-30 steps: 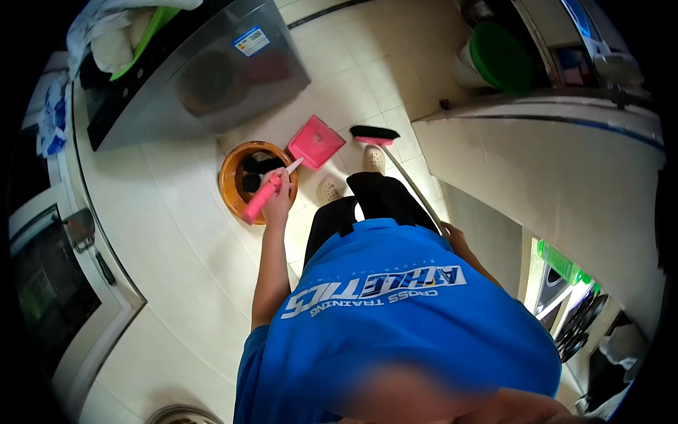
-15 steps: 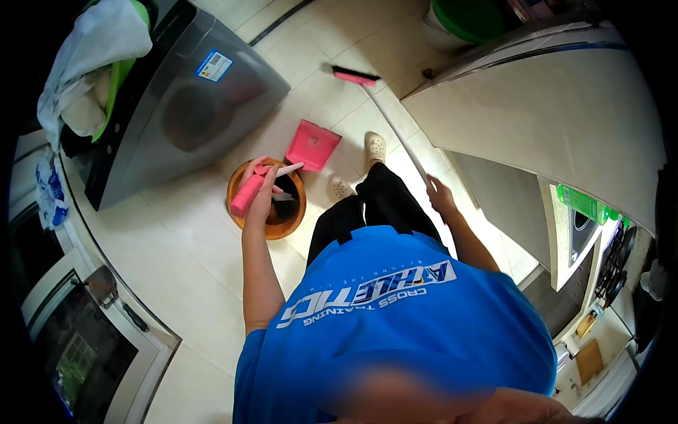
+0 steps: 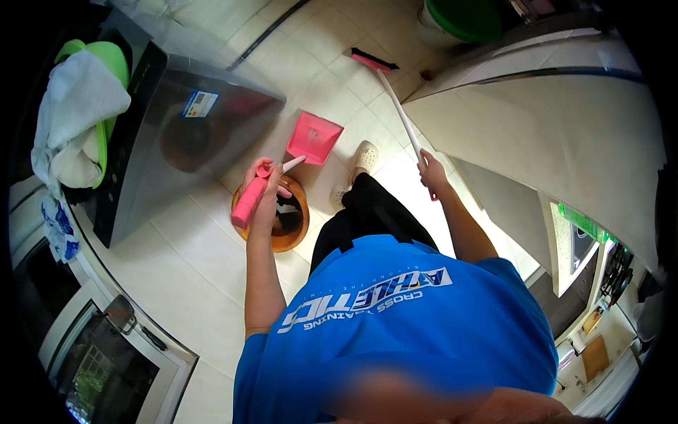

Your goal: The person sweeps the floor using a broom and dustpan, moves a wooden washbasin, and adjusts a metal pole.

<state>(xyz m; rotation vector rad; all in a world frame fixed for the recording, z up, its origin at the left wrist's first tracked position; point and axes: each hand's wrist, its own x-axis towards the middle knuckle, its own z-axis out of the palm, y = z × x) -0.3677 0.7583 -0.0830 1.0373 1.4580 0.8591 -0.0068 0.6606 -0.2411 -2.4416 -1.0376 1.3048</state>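
Note:
My left hand (image 3: 266,189) is closed around the pink grip of a long-handled dustpan (image 3: 314,136). The dustpan's white shaft slants away from the hand, and its pink scoop hangs over or rests on the tiles just past a round brown bin (image 3: 305,220). That bin has a dark inside with something pale in it, partly covered by my hand and forearm. On the other side, my right hand (image 3: 432,175) grips the white pole of a broom (image 3: 402,106) near its end. The broom's pink head with dark bristles points away, toward the far floor.
A grey front-loading washing machine (image 3: 212,120) stands at left, a green basin (image 3: 109,60) with cloths on top. Light cabinets (image 3: 537,120) line the right side. A green-lidded bucket (image 3: 462,21) sits far back. A glazed door (image 3: 106,360) is at lower left.
The broom has swung away and to the right, its head farther off, and my right hand has moved up slightly. The dustpan stays beside the bin. The view has shifted a little.

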